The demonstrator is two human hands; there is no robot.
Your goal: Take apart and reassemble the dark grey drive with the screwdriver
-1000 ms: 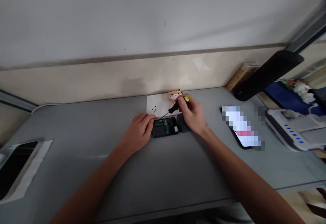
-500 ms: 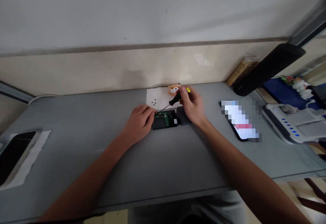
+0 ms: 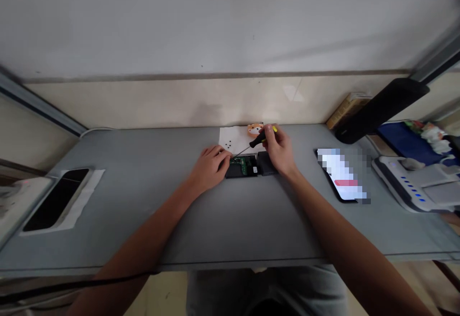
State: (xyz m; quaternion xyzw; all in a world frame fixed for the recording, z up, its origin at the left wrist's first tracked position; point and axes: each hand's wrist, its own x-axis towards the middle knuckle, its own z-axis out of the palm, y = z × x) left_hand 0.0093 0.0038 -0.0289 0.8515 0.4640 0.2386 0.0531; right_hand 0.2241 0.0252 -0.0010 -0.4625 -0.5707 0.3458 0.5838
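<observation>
A small opened black electronic device with a green circuit board (image 3: 243,164) lies flat on the grey desk. My left hand (image 3: 211,167) is closed at its left edge, thumb and fingertips at the upper left corner. My right hand (image 3: 282,152) grips a black and yellow screwdriver (image 3: 258,140), slanted down to the left. Its tip is at the board's upper left corner, beside my left fingertips; the exact contact point is too small to see. A flat dark piece (image 3: 266,163) sits at the device's right end, partly under my right hand.
Behind the device, a white paper (image 3: 235,136) carries several tiny dark screws (image 3: 228,144) and an orange-and-white animal-face item (image 3: 254,129). A lit phone (image 3: 339,174), black cylinder (image 3: 383,110) and white charging dock (image 3: 409,181) stand right. Another dark phone (image 3: 59,198) lies left.
The camera view has shifted, so the desk and hands appear farther right. Both hands keep about the same pose, with the screwdriver tip still at the board's upper left corner.
</observation>
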